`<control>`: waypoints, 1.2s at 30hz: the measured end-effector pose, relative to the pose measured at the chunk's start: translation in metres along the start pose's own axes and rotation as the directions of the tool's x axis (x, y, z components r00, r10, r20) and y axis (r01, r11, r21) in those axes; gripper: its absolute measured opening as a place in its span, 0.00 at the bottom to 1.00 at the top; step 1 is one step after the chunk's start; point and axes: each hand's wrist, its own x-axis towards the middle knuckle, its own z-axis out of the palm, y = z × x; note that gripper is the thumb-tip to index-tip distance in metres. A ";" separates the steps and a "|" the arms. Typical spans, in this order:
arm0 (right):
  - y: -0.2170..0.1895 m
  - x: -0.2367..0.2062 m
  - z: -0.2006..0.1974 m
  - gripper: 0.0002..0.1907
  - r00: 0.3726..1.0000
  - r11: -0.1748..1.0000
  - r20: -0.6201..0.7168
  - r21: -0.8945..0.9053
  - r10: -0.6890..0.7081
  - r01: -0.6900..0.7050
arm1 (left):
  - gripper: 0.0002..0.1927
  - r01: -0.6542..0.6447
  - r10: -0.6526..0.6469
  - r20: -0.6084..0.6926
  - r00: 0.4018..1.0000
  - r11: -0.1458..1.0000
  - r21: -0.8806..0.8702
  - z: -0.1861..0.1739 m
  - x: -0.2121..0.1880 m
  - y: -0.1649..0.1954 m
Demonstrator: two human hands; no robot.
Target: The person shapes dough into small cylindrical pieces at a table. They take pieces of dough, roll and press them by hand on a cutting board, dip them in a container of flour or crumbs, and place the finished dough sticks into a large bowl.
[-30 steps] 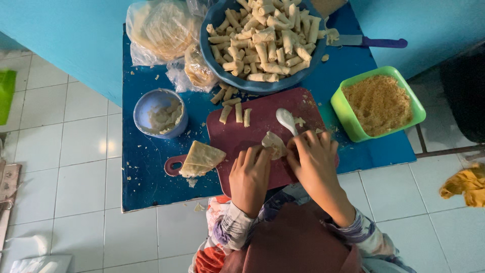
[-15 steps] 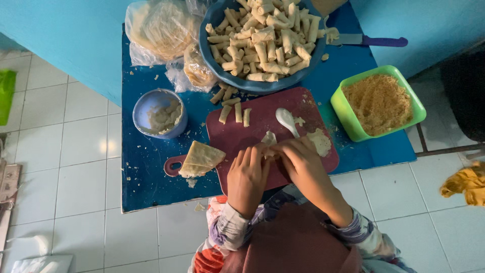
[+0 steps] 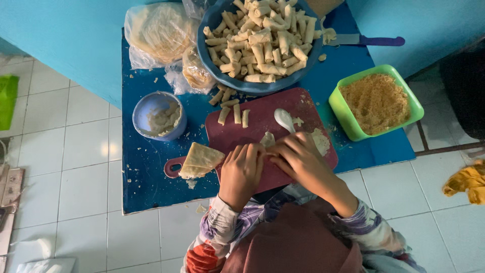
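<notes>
We pinch the wrapper [image 3: 267, 139] snugly between our left hand [image 3: 242, 169] and right hand [image 3: 298, 159], rolling evenly toward twelve o'clock on the red board [image 3: 262, 116].

A low table [image 3: 151, 177] with a dark blue top occupies the centre of the frame. A turquoise wall [image 3: 65, 35] fills the upper left and continues at the upper right. The floor [image 3: 76, 167] is laid with pale square tiles with grey joints and reflects a soft light at the left. A green object [image 3: 7, 98] lies at the left edge. A yellow cloth [image 3: 467, 182] lies at the right edge. A dark shape sits at the far right, too dim to identify.
</notes>
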 end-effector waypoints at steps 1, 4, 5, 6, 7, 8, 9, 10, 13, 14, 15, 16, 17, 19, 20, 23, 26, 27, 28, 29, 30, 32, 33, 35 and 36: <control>0.002 0.002 0.004 0.10 1.000 1.000 -0.013 -0.007 0.016 -0.016 | 0.03 0.038 -0.038 -0.013 0.999 0.999 -0.025 0.001 0.001 0.001; 0.008 0.005 0.009 0.07 0.998 0.999 -0.021 -0.006 0.054 -0.054 | 0.05 0.020 -0.021 -0.040 0.999 0.999 -0.028 -0.001 0.005 0.005; 0.010 0.006 0.011 0.06 0.998 0.998 -0.020 -0.002 0.066 -0.066 | 0.06 0.028 -0.029 -0.039 0.999 0.999 -0.016 -0.002 0.006 0.006; 0.011 0.007 0.011 0.06 0.998 0.998 -0.022 -0.005 0.061 -0.061 | 0.07 0.037 -0.037 -0.038 0.999 0.999 -0.004 -0.003 0.007 0.008; 0.012 0.009 0.012 0.05 0.998 0.998 -0.023 -0.008 0.057 -0.057 | 0.07 0.048 -0.048 -0.036 0.998 0.999 0.006 -0.003 0.007 0.009; 0.012 0.009 0.011 0.05 0.998 0.999 -0.022 -0.011 0.053 -0.054 | 0.06 0.065 -0.065 -0.031 0.997 0.998 0.006 -0.004 0.008 0.011; 0.011 0.010 0.011 0.06 0.994 0.994 -0.009 0.039 0.106 -0.105 | 0.05 0.080 -0.080 -0.028 0.996 0.997 0.005 -0.003 0.010 0.012; 0.010 0.010 0.010 0.07 0.988 0.984 0.004 0.088 0.156 -0.156 | 0.04 0.092 -0.092 -0.027 0.995 0.996 0.005 -0.003 0.012 0.012; 0.008 0.011 0.007 0.09 0.985 0.981 0.016 0.084 0.174 -0.175 | 0.04 0.141 -0.140 0.038 0.989 0.990 -0.005 -0.005 0.015 0.013; 0.007 0.012 0.006 0.09 0.987 0.986 0.013 0.060 0.157 -0.158 | 0.04 0.130 -0.129 0.030 0.991 0.992 -0.008 -0.006 0.015 0.013; 0.007 0.012 0.006 0.09 0.993 0.993 -0.003 0.015 0.119 -0.119 | 0.04 0.119 -0.119 0.022 0.993 0.993 -0.008 -0.006 0.015 0.013; 0.007 0.011 0.006 0.09 0.997 0.996 -0.017 -0.029 0.081 -0.081 | 0.04 0.109 -0.109 0.014 0.994 0.994 -0.009 -0.006 0.015 0.012; 0.007 0.010 0.006 0.09 0.999 0.996 -0.030 -0.077 0.041 -0.043 | 0.04 0.090 -0.090 0.013 0.996 0.996 -0.020 -0.006 0.015 0.012; 0.009 0.007 0.006 0.11 1.000 0.992 -0.002 -0.128 -0.018 0.018 | 0.03 0.051 -0.050 0.010 0.999 0.998 -0.042 -0.006 0.014 0.009; 0.010 0.005 0.006 0.13 0.999 0.987 0.014 -0.152 -0.044 0.046 | 0.06 0.017 -0.017 0.012 1.000 1.000 -0.024 -0.006 0.012 0.008; 0.013 0.000 0.003 0.16 0.991 0.968 0.019 -0.214 -0.131 0.132 | 0.10 -0.068 0.067 0.019 0.998 0.997 0.041 -0.006 0.007 0.002; 0.012 -0.002 0.004 0.14 0.990 0.972 0.023 -0.187 -0.137 0.139 | 0.07 -0.114 0.112 0.024 0.993 0.985 0.126 -0.003 0.002 -0.001; 0.012 -0.002 0.005 0.14 0.990 0.970 0.014 -0.201 -0.137 0.137 | 0.08 -0.126 0.124 0.021 0.992 0.980 0.154 -0.001 0.002 -0.002; 0.011 -0.002 0.006 0.14 0.990 0.967 0.004 -0.215 -0.138 0.136 | 0.09 -0.138 0.137 0.017 0.990 0.973 0.183 0.002 0.002 -0.002; 0.012 -0.001 0.007 0.14 0.990 0.963 -0.008 -0.231 -0.142 0.137 | 0.08 -0.123 0.125 -0.001 0.992 0.973 0.195 0.004 0.002 -0.001; 0.012 0.000 0.008 0.14 0.990 0.962 -0.015 -0.239 -0.137 0.130 | 0.08 -0.110 0.116 -0.020 0.993 0.972 0.207 0.007 0.003 0.000; 0.012 0.002 0.011 0.13 0.992 0.960 -0.025 -0.255 -0.123 0.113 | 0.07 -0.083 0.095 -0.042 0.995 0.970 0.228 0.011 0.007 0.001; 0.012 0.001 0.011 0.13 0.995 0.958 -0.014 -0.270 -0.103 0.095 | 0.07 -0.067 0.079 -0.042 0.996 0.969 0.238 0.012 0.008 0.002; 0.012 0.001 0.013 0.13 0.998 0.952 0.002 -0.299 -0.059 0.057 | 0.06 -0.017 0.025 -0.038 0.999 0.978 0.210 0.011 0.010 0.004; 0.012 0.001 0.013 0.13 0.998 0.952 -0.009 -0.301 -0.063 0.057 | 0.05 0.020 -0.015 -0.032 0.999 0.985 0.171 0.011 0.010 0.004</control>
